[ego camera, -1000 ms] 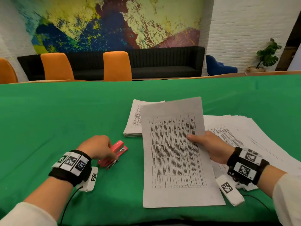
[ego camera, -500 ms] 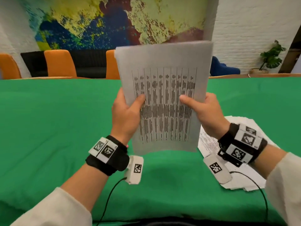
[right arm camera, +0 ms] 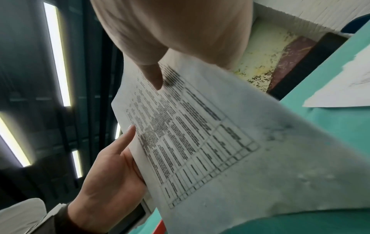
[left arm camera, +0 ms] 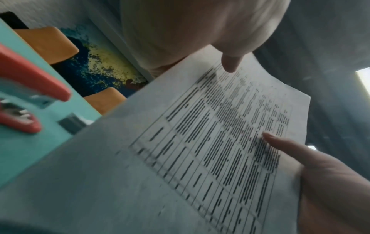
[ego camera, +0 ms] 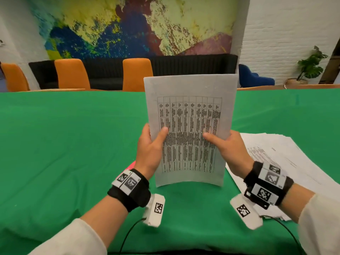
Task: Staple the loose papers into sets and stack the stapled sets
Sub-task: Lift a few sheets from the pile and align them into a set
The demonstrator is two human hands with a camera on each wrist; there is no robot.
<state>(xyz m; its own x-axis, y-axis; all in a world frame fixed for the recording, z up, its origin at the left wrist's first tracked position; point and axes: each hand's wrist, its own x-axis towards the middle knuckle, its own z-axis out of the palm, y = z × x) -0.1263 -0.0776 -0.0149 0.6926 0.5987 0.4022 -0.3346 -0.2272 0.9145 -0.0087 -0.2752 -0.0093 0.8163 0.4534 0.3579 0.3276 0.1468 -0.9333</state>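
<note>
Both hands hold a set of printed sheets (ego camera: 189, 115) upright above the green desk (ego camera: 64, 144), its lower edge close over the cloth; whether it touches cannot be told. The page facing the person carries a ruled table of dark text. The left hand (ego camera: 150, 153) grips the left edge, thumb pressed flat on the front of the page and the other fingers hidden behind it. The right hand (ego camera: 230, 153) grips the right edge the same way, thumb on the front, fingers behind. The sheets bow slightly between the two grips, the lower edge curving.

In the left wrist view the left thumb (left arm camera: 230, 63) lies on the printed table while the right hand's thumb (left arm camera: 284, 144) reaches in from the opposite edge. A red stapler (left arm camera: 26, 88) lies on the desk to the left of the held sheets, its jaw parted; in the head view only a sliver of it shows beside the left wrist.

A spread pile of loose papers (ego camera: 287, 162) lies on the desk to the right, partly under the right wrist. Both wrists wear black bands with printed marker tags.

Beyond the desk stand orange chairs (ego camera: 71, 73), a black sofa (ego camera: 193, 65), a painted wall mural (ego camera: 128, 24) and a potted plant (ego camera: 311, 65).
</note>
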